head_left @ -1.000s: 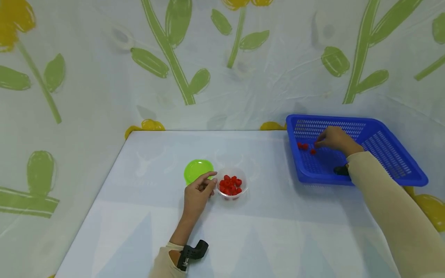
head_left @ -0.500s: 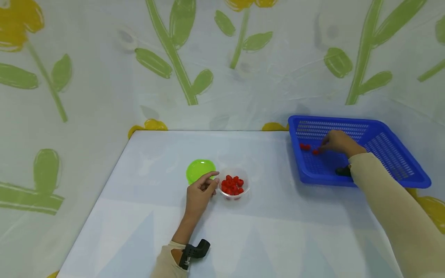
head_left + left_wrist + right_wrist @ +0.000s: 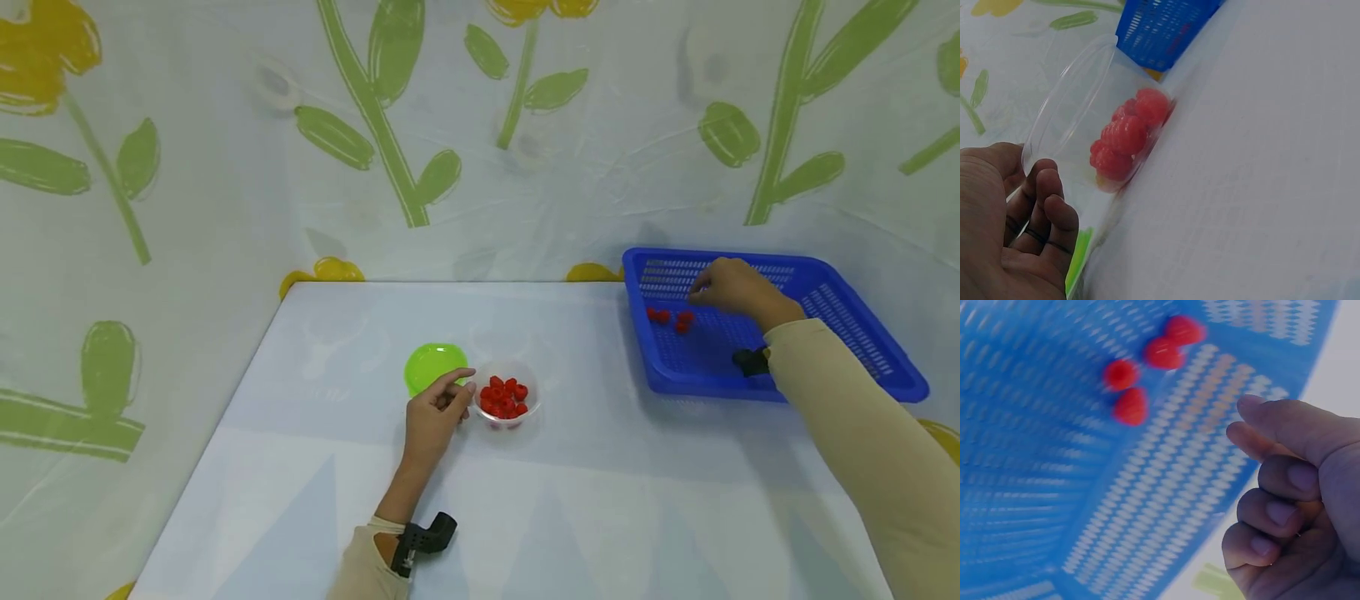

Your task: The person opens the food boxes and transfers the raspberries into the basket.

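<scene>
A clear plastic cup (image 3: 512, 423) holds several red raspberries (image 3: 503, 398). My left hand (image 3: 433, 421) holds the cup's rim from the left with thumb and finger; the left wrist view shows its other fingers curled beside the wall. A round green lid (image 3: 432, 367) lies just behind this hand. My right hand (image 3: 735, 290) is over the blue basket (image 3: 712, 387). In the right wrist view, thumb and index finger point forward with a small gap and nothing seen between them; the other fingers curl in. Several more raspberries (image 3: 1130, 406) lie in the basket near the hand.
The white table (image 3: 570, 517) has its back edge against a flower-printed cloth wall (image 3: 525, 200). The basket stands at the table's back right, its slotted sides sloping outward. A black wrist device (image 3: 423, 537) sits on the left wrist.
The right hand has risen away from the raspberries in the basket. Another raspberry now shows where its fingertips were. The left hand has stayed at the cup; the view has shifted slightly.
</scene>
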`<state>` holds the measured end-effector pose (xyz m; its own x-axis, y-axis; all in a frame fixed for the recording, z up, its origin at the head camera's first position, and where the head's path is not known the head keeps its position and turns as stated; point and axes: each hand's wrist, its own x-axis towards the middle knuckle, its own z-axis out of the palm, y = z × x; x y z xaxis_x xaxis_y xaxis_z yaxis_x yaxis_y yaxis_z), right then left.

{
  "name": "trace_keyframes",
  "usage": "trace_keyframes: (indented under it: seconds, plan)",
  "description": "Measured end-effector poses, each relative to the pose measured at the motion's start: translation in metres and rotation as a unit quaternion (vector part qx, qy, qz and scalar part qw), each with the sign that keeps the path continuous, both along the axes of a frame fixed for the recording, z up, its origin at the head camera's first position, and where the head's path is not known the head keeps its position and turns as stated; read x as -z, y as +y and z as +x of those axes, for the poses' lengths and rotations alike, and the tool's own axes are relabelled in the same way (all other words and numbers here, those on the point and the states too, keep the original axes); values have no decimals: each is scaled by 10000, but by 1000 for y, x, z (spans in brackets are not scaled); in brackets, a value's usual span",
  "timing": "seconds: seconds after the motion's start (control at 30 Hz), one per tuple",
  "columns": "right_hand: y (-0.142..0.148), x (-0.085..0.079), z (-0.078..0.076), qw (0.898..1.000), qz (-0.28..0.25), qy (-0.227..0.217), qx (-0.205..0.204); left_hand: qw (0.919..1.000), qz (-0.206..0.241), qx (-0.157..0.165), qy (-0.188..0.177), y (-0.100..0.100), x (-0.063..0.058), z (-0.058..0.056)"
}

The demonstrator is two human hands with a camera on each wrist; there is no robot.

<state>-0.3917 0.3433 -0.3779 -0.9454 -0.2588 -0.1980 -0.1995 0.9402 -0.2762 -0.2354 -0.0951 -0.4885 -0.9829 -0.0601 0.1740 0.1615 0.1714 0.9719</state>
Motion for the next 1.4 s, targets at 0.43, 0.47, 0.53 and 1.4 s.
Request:
trace_keyframes:
  seconds: [0.43,0.47,0.53,1.4]
  plan:
    - [-48,-45,45,9979,-403,476,-197,9999,108,59,37,-2,-7,4]
    - [-54,-45,49,9976,-461,486,-177,9999,119,51,43,-2,-7,4]
    - [-65,-46,58,9972,-552,495,-110,9999,140,67,76,-3,-7,4]
    - [-214,32,115,9858,-962,54,-1376,9998,-9,28,211,0,-7,6]
